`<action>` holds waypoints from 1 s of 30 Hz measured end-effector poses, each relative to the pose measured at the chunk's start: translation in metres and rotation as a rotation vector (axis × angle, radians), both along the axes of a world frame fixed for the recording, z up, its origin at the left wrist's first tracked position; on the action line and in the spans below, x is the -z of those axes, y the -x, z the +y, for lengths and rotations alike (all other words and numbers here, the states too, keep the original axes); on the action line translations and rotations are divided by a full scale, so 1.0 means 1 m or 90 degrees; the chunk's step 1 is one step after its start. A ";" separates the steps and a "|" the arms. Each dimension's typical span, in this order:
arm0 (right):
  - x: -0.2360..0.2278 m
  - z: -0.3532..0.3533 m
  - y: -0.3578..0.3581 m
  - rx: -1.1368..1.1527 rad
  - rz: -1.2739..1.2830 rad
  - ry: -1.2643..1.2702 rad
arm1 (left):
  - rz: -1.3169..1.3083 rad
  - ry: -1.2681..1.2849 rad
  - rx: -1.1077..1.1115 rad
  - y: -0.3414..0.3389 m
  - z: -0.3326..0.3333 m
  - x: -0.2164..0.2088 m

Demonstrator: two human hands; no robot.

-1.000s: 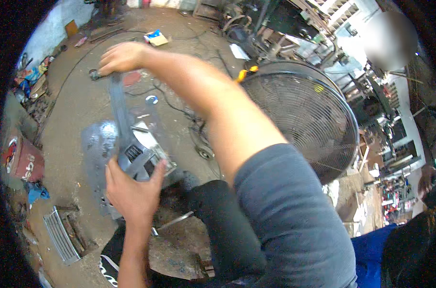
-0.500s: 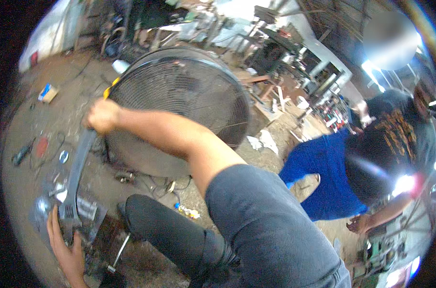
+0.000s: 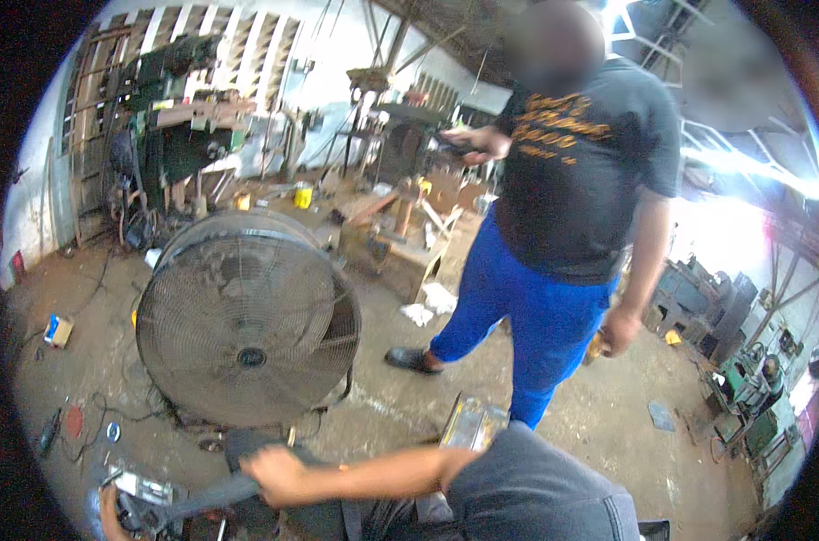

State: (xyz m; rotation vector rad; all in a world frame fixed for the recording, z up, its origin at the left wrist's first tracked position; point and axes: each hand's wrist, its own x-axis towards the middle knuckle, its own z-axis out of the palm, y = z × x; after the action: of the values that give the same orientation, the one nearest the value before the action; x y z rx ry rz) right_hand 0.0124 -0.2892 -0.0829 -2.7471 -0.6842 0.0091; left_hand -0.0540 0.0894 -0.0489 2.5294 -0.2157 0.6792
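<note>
My right hand (image 3: 277,475) is wrapped round the handle end of a large grey wrench (image 3: 213,498). The wrench slants down to the left, with its head low at the lower left. Close to that head is my left hand (image 3: 110,512), only partly in view at the lower edge; how its fingers are placed is hard to make out. Beside them on the floor lies a light metal piece (image 3: 143,485). My dark trouser leg is behind the wrench handle.
A big round fan (image 3: 247,316) with a wire guard stands ahead. Right of it stands a person in blue trousers (image 3: 544,316), holding a dark object. A small blue-and-tan box (image 3: 58,331) and cables lie at left. Machines (image 3: 747,388) line the right side.
My right hand and the wrench handle have swung down and right, toward me. The view has tilted up. The other person, bent over earlier, now stands upright with one forearm raised.
</note>
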 end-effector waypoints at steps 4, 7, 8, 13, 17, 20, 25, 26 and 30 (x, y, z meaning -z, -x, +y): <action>0.026 -0.004 0.104 -0.095 0.207 -0.002 | 0.134 -0.010 -0.032 0.022 0.005 -0.009; 0.035 -0.001 0.109 -0.060 0.224 -0.198 | -0.003 -0.024 0.037 0.031 0.012 0.003; 0.036 -0.002 0.105 -0.100 0.235 -0.233 | 0.086 0.067 -0.047 0.030 0.013 0.010; 0.027 -0.012 0.082 -0.142 0.470 -0.391 | 0.007 0.111 -0.046 0.047 0.018 0.031; 0.012 -0.016 0.082 -0.112 0.907 -0.510 | 0.025 0.136 -0.124 0.058 0.019 0.033; 0.008 -0.020 0.081 -0.017 1.040 -0.594 | 0.026 0.156 -0.152 0.057 0.022 0.038; 0.015 -0.025 0.074 -0.068 1.208 -0.633 | -0.014 0.156 -0.139 0.045 0.032 0.056; 0.018 -0.026 0.073 -0.085 1.220 -0.642 | -0.009 0.178 -0.143 0.044 0.032 0.059; 0.027 -0.026 0.072 -0.099 1.260 -0.677 | -0.043 0.268 -0.161 0.037 0.028 0.062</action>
State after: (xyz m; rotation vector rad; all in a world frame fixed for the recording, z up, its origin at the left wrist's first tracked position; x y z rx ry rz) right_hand -0.0593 -0.3156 -0.1095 -0.7436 -0.0935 1.5122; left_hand -0.0914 0.1177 -0.1113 2.1478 0.2098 0.8109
